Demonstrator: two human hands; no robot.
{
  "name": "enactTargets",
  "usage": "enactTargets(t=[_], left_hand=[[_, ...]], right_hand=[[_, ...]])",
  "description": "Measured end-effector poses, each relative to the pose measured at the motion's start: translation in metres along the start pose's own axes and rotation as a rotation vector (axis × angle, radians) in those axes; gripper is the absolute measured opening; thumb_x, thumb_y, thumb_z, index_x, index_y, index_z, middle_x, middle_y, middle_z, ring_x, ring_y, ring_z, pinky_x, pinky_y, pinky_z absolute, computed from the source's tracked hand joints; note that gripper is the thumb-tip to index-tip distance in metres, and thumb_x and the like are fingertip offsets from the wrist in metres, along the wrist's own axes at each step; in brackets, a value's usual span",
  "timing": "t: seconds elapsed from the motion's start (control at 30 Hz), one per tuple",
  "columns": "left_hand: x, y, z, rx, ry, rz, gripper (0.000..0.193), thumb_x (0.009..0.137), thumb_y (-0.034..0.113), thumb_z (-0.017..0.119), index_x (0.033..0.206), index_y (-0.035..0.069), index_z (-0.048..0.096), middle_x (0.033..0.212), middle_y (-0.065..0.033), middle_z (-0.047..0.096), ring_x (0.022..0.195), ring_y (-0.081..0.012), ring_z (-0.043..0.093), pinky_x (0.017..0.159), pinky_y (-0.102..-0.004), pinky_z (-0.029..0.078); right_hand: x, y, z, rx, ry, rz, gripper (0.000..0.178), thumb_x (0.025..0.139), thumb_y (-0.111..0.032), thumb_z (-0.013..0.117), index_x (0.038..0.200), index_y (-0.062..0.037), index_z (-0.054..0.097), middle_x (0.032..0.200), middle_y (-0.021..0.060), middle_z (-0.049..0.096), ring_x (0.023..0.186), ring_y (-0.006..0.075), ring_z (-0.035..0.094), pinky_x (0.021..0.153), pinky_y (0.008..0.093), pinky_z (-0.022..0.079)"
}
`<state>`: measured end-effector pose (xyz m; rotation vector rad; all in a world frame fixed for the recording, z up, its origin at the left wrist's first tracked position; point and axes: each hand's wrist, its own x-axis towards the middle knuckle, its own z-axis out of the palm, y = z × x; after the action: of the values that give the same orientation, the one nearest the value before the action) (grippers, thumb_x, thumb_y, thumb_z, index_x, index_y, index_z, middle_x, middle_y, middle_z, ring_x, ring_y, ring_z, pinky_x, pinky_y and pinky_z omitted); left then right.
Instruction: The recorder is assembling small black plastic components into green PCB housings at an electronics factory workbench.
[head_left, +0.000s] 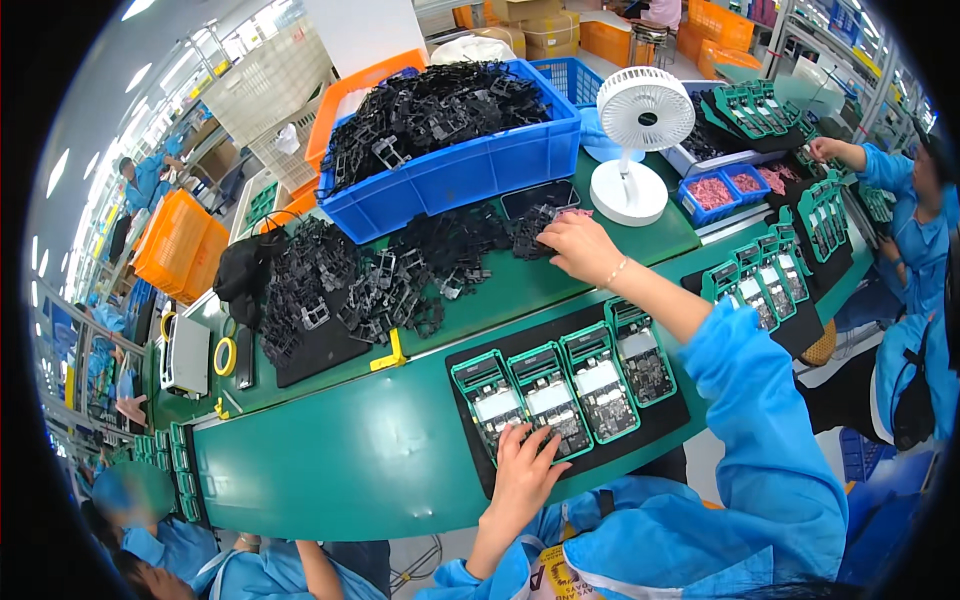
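Several green frames with circuit boards and pale panels stand in a row on a black mat (655,432). My left hand (520,478) rests with spread fingers over the lower ends of the two leftmost frames, among them a framed board (550,400); it grips nothing. Across the bench, my right hand (582,248) reaches down to a heap of small black parts (528,232). Its fingers are bent and close together, and the tips are partly hidden in the heap, so what they pinch cannot be made out. A sliver of pink shows beside them.
A blue crate (450,172) heaped with black plastic brackets (440,115) stands behind. Loose bracket piles (390,290) lie left of my right hand. A white fan (628,190) stands to its right. More framed boards (755,285) sit rightward, near a co-worker (905,215). Yellow tape (225,356) lies left.
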<state>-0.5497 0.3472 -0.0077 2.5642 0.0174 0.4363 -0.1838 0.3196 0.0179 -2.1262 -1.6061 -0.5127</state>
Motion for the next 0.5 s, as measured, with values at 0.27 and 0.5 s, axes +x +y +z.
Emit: enactTargets(t=[0.27, 0.5], left_hand=[[-0.013, -0.001, -0.005, -0.075, 0.091, -0.033, 0.042, 0.074, 0.013, 0.080, 0.114, 0.008, 0.066, 0.121, -0.0090, 0.059, 0.122, -0.0357, 0.048, 0.109, -0.0562, 0.034], [0.002, 0.001, -0.005, -0.222, 0.249, -0.060, 0.025, 0.080, 0.004, 0.073, 0.104, 0.004, 0.070, 0.102, -0.0102, 0.068, 0.102, -0.0290, 0.063, 0.098, -0.0454, 0.048]], right_hand=[[0.017, 0.019, 0.008, -0.203, 0.037, -0.167, 0.025, 0.074, -0.009, 0.064, 0.099, -0.0087, 0.065, 0.080, 0.0066, 0.066, 0.079, 0.0254, 0.065, 0.065, 0.0377, 0.053], [-0.020, -0.034, -0.039, 1.135, 0.138, 0.541, 0.021, 0.084, -0.002, 0.070, 0.102, 0.0010, 0.061, 0.085, 0.0045, 0.067, 0.073, 0.0112, 0.067, 0.064, 0.0250, 0.055]])
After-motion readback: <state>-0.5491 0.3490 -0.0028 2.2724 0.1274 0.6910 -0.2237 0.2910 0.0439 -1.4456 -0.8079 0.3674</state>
